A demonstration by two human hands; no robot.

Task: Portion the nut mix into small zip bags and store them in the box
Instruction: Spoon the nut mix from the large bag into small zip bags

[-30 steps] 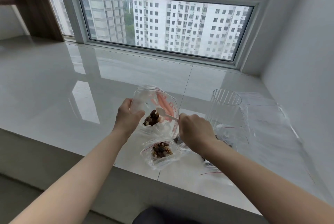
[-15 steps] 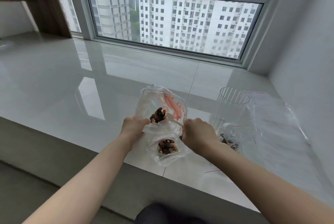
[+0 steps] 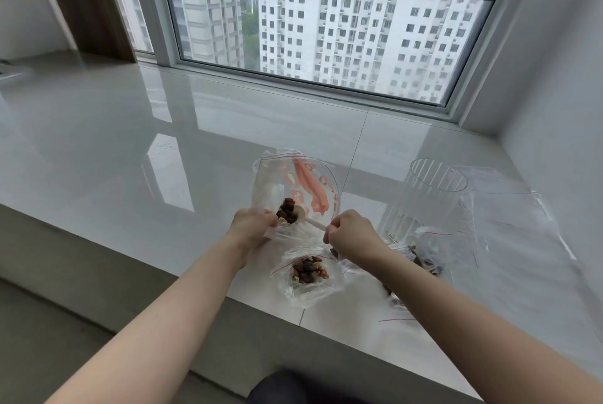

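My left hand (image 3: 251, 225) grips the near edge of a large clear zip bag (image 3: 293, 181) with pink print, held up above the white sill. My right hand (image 3: 350, 235) pinches the handle of a small white spoon (image 3: 310, 222) whose bowl, heaped with nut mix (image 3: 287, 209), sits inside that bag's mouth. Below the hands lies a small zip bag (image 3: 308, 273) with a portion of nuts in it. Another small bag with nuts (image 3: 427, 260) lies partly hidden behind my right forearm.
A tall clear ribbed plastic container (image 3: 434, 194) stands to the right. A stack of empty clear zip bags (image 3: 522, 214) lies against the right wall. The glossy white sill (image 3: 130, 149) ends at a grey front edge (image 3: 98, 256); the window runs along the back.
The spoon with its load of nuts has moved left inside the large bag, close to my left hand. My view has shifted slightly closer and to the left.
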